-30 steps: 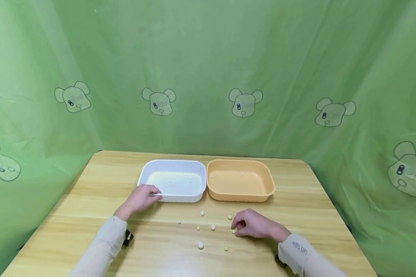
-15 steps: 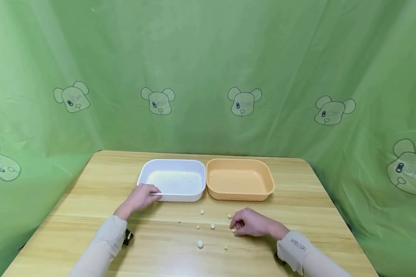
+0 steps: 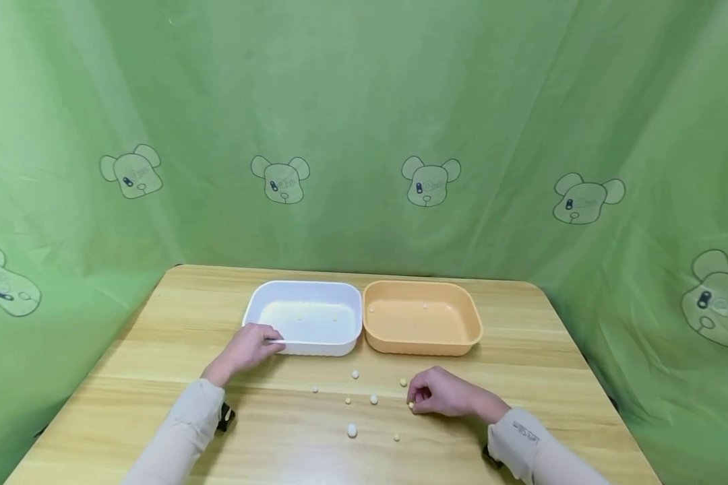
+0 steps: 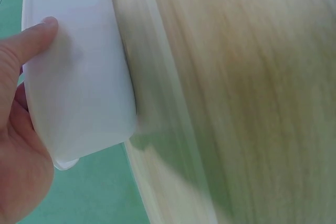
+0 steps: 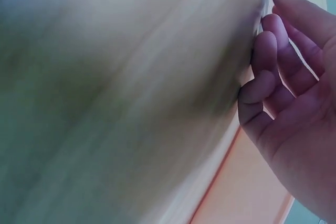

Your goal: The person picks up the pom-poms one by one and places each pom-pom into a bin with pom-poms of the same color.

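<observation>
My left hand [image 3: 251, 345] grips the near left rim of a white plastic basin [image 3: 323, 348]. In the left wrist view, the thumb lies along the basin's outer wall [image 4: 86, 82] while the fingers go behind the rim. In the head view, my right hand [image 3: 445, 392] is low over the table, right of the scattered balls. Its thumb and forefinger pinch a small yellow ball [image 3: 410, 405], partly covered by the fingertips. The right wrist view shows curled fingers [image 5: 265, 51] close to the tabletop; the ball is hidden there. Another yellow ball [image 3: 403, 382] lies just beyond this hand.
An orange basin [image 3: 422, 347] stands against the white one's right side, with a few tiny pale balls inside each. White balls [image 3: 352, 430] and yellow balls [image 3: 396, 438] lie scattered on the wooden table [image 3: 158, 364]. A green curtain [image 3: 364, 101] hangs behind.
The right thumb and forefinger have drawn closer around the yellow ball, which shows less now. The left hand stays at the basin's rim. The whole view shifts slightly.
</observation>
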`<state>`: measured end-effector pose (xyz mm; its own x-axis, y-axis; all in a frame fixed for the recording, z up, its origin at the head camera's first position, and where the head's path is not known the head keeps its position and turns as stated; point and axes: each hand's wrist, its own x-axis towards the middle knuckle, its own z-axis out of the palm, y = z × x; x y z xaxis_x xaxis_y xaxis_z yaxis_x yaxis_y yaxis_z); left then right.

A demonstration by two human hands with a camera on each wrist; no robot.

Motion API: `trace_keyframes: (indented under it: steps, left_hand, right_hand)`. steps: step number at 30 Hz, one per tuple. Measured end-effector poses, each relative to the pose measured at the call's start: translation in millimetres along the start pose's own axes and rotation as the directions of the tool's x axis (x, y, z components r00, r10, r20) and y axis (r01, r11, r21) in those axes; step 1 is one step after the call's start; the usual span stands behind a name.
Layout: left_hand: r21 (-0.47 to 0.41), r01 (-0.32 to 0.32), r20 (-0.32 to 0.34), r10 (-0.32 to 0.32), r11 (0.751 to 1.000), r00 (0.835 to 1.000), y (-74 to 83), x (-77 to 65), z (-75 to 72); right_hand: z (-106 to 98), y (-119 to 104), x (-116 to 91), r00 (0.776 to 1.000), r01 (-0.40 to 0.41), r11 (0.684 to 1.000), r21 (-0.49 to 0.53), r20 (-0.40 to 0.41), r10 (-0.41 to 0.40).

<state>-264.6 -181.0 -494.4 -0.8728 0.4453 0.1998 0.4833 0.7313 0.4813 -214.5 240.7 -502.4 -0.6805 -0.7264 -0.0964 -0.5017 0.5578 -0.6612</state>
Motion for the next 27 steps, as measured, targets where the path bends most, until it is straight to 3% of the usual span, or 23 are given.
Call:
trace_keyframes:
  steps: [17,27]
  left_hand:
    - [0.015,-0.04,-0.025,0.04,0.999,0.999,-2.6,-0.1,-0.1]
    - [0.012,-0.039,-0.035,0.039,0.999,0.999,-3.3,0.5,2.3]
  right_hand:
    - [-10,-8,1,0.997,-0.076,0.996,0.045,-0.009,0.076]
    - [-24,-20,10,0.998,-0.025,1.0,0.012,-0.052,0.025]
